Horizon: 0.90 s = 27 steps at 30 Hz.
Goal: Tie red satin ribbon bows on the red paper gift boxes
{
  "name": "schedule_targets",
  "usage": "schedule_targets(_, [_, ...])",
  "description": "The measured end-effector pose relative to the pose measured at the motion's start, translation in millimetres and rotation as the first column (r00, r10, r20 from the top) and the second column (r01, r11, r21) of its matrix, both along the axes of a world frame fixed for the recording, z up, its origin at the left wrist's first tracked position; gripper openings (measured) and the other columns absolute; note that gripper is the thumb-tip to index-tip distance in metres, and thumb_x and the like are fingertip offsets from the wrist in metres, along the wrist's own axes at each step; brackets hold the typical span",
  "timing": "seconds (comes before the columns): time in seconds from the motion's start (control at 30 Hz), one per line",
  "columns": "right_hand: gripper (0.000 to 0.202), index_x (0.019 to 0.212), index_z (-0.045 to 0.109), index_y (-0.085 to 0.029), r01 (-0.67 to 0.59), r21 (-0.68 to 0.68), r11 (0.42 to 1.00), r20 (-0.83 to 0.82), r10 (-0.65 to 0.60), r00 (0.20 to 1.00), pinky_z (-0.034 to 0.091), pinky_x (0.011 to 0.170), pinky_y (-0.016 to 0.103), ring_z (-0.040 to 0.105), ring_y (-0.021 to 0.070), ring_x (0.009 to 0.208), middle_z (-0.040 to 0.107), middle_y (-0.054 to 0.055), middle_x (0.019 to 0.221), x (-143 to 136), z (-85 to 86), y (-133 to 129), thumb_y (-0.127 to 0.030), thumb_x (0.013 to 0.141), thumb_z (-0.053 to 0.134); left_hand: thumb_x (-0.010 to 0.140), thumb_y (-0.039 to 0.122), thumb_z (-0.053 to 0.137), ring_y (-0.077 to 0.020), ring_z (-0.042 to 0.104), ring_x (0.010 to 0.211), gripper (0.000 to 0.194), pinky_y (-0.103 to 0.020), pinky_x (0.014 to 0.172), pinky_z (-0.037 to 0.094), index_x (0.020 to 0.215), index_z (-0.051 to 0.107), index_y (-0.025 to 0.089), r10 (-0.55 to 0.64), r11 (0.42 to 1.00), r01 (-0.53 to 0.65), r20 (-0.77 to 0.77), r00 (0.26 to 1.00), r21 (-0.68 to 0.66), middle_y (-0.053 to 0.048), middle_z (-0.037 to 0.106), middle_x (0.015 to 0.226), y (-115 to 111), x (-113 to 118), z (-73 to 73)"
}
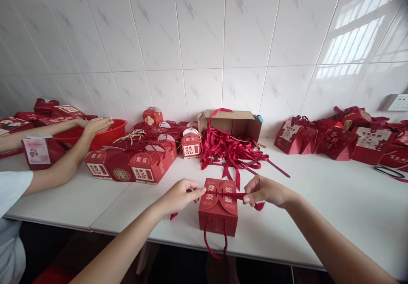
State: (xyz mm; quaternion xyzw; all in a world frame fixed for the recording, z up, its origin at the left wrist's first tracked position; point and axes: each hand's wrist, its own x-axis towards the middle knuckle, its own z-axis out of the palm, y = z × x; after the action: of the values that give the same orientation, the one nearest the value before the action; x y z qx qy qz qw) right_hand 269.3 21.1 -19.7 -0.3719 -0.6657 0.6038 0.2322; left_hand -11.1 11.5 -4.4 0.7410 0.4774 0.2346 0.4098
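A red gift box [218,216] with gold characters stands near the table's front edge, its rope handle [216,256] hanging over the near side. A dark red ribbon [235,195] runs across its top through slots in the rounded flaps. My left hand [184,197] pinches the ribbon at the box's left edge. On the right, my right hand [263,192] pinches the other side, and the ribbon is stretched taut between them. Loose tails show below both hands. Behind the box lies a heap of red ribbons [228,148], spilling from an open cardboard box [242,125].
Several finished-looking red boxes [143,165] stand at left centre. A co-worker's hands [97,125] reach over a red plastic basin [119,129] at the left. More red gift bags [339,142] line the right back, beside a dark ring-shaped item [389,172]. A tiled wall [204,42] closes the back.
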Motion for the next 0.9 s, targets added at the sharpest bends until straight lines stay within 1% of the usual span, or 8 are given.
schedule_targets(0.1, [0.024, 0.064, 0.071, -0.014, 0.039, -0.011, 0.999, 0.004, -0.039, 0.999, 0.035, 0.049, 0.022, 0.049, 0.0091, 0.052, 0.059, -0.001, 0.054, 4, -8.4, 3, -0.037, 0.066, 0.077, 0.078, 0.05, 0.052, -0.0135, 0.038, 0.056, 0.041, -0.026, 0.056, 0.029, 0.053, 0.044, 0.019, 0.019, 0.999, -0.015, -0.083, 0.996, 0.047, 0.003, 0.042, 0.058, 0, -1, 2.2])
schedule_targets(0.3, [0.026, 0.066, 0.071, -0.014, 0.093, -0.006, 0.996, 0.007, -0.093, 0.996, 0.034, 0.05, 0.022, 0.046, 0.0087, 0.052, 0.057, -0.001, 0.052, 13, -14.8, 10, -0.039, 0.065, 0.078, 0.081, 0.054, 0.045, -0.011, 0.029, 0.052, 0.043, -0.025, 0.053, 0.025, 0.056, 0.038, 0.02, 0.065, 0.997, -0.067, -0.081, 0.995, -0.029, 0.005, 0.03, 0.056, -16, 9, -0.7])
schedule_targets(0.37, [0.027, 0.063, 0.069, -0.013, 0.089, -0.043, 0.995, -0.056, -0.091, 0.994, 0.035, 0.051, 0.022, 0.045, 0.0081, 0.051, 0.056, -0.002, 0.05, 18, -16.9, 11, -0.039, 0.066, 0.077, 0.082, 0.054, 0.042, -0.0111, 0.03, 0.051, 0.043, -0.025, 0.053, 0.026, 0.057, 0.037, 0.02, 0.098, 0.994, -0.102, -0.099, 0.99, -0.034, 0.006, 0.03, 0.054, -21, 12, -3.2])
schedule_targets(0.43, [0.031, 0.06, 0.066, -0.013, 0.044, -0.093, 0.995, -0.17, -0.059, 0.984, 0.037, 0.054, 0.023, 0.047, 0.0081, 0.051, 0.056, -0.001, 0.052, 22, -17.7, 9, -0.041, 0.072, 0.073, 0.081, 0.052, 0.044, -0.0131, 0.039, 0.055, 0.037, -0.026, 0.056, 0.032, 0.062, 0.041, 0.02, 0.173, 0.984, -0.167, -0.11, 0.979, 0.06, 0.005, 0.039, 0.059, -25, 13, -5.6])
schedule_targets(0.53, [0.032, 0.065, 0.068, -0.012, -0.038, -0.106, 0.994, -0.324, 0.002, 0.946, 0.041, 0.063, 0.025, 0.054, 0.0108, 0.059, 0.062, 0.003, 0.061, 26, -12.3, 1, -0.039, 0.081, 0.065, 0.078, 0.045, 0.052, -0.0201, 0.051, 0.082, 0.024, -0.033, 0.076, 0.039, 0.08, 0.047, 0.022, 0.333, 0.879, -0.285, -0.065, 0.941, 0.382, -0.001, 0.054, 0.085, -29, 18, -4.9])
schedule_targets(0.6, [0.026, 0.072, 0.07, -0.012, -0.063, -0.083, 0.995, -0.385, 0.026, 0.922, 0.043, 0.069, 0.026, 0.057, 0.0127, 0.066, 0.065, 0.005, 0.068, 25, -4.0, -6, -0.034, 0.082, 0.065, 0.077, 0.04, 0.056, -0.0228, 0.051, 0.094, 0.022, -0.038, 0.086, 0.037, 0.087, 0.046, 0.023, 0.348, 0.802, -0.275, -0.041, 0.936, 0.53, -0.003, 0.054, 0.096, -33, 27, -0.7])
schedule_targets(0.73, [0.019, 0.073, 0.071, -0.013, -0.031, -0.089, 0.996, -0.429, -0.011, 0.903, 0.044, 0.072, 0.027, 0.058, 0.0125, 0.068, 0.065, 0.004, 0.069, 10, 14.5, -16, -0.028, 0.083, 0.065, 0.07, 0.036, 0.065, -0.0242, 0.049, 0.094, 0.031, -0.041, 0.085, 0.035, 0.089, 0.043, 0.023, 0.254, 0.736, -0.13, -0.094, 0.963, 0.664, -0.004, 0.053, 0.096, -38, 60, 7.7])
schedule_targets(0.9, [0.016, 0.073, 0.071, -0.015, 0.058, -0.142, 0.988, -0.448, -0.117, 0.886, 0.044, 0.071, 0.025, 0.059, 0.0111, 0.067, 0.065, 0.002, 0.07, -1, 24.1, -20, -0.029, 0.079, 0.069, 0.073, 0.024, 0.06, -0.0241, 0.049, 0.09, 0.025, -0.04, 0.081, 0.033, 0.088, 0.04, 0.022, 0.367, 0.559, -0.164, -0.066, 0.928, 0.813, -0.003, 0.052, 0.09, -27, 85, 5.8])
